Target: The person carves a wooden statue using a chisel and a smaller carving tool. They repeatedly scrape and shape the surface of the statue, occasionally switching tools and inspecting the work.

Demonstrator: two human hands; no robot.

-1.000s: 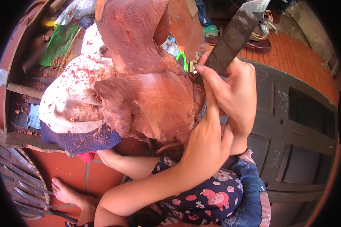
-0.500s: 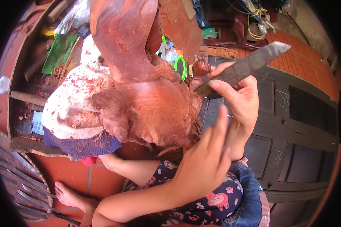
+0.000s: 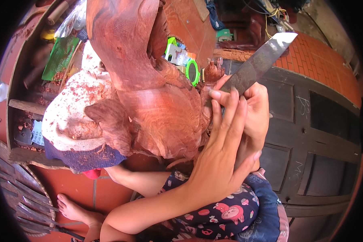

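A large reddish carved wood sculpture (image 3: 149, 92) rises in front of me. My right hand (image 3: 259, 115) grips a flat dark metal carving blade (image 3: 260, 62), whose pale tip points up and to the right; its lower end meets the small carved knob (image 3: 211, 74) at the sculpture's right edge. My left hand (image 3: 220, 161) comes in from the lower left and lies over the right hand. Its straight fingers press on the blade's lower part, and its thumb hooks round the right hand. Most of the right hand is hidden behind it.
A pale cloth strewn with red wood chips (image 3: 70, 115) lies left of the sculpture over a blue fabric (image 3: 82, 158). A green ring (image 3: 192, 72) and small boxes sit behind. A dark panelled door (image 3: 310, 133) lies at right, wooden slats (image 3: 16, 201) lower left, my bare foot (image 3: 72, 209) on red tiles.
The blade has tilted from nearly upright to leaning right. My left fingers have slid up from the wood onto the blade and over the right hand.
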